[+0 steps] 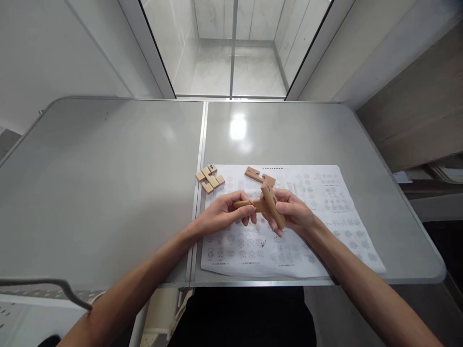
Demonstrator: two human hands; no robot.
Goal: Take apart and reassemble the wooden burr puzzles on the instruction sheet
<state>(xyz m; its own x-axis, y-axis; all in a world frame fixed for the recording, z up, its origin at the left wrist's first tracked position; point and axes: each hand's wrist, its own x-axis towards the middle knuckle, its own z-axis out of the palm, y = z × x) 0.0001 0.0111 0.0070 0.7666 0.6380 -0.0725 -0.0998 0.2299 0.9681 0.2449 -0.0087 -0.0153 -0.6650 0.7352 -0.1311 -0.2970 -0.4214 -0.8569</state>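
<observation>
One grey table [108, 193] bears a printed sheet [325, 226]. Above the sheet, the left hand [220, 214] pinches a wooden bar [249, 205] and the right hand [292, 212] grips a second bar [274, 208]; the two bars cross, touching. A block cluster [210, 178] and a notched piece [253, 173] lie loose, unjoined.

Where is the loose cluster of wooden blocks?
Head view: the cluster lies at the paper sheet's far left corner, just beyond the left hand.
</observation>
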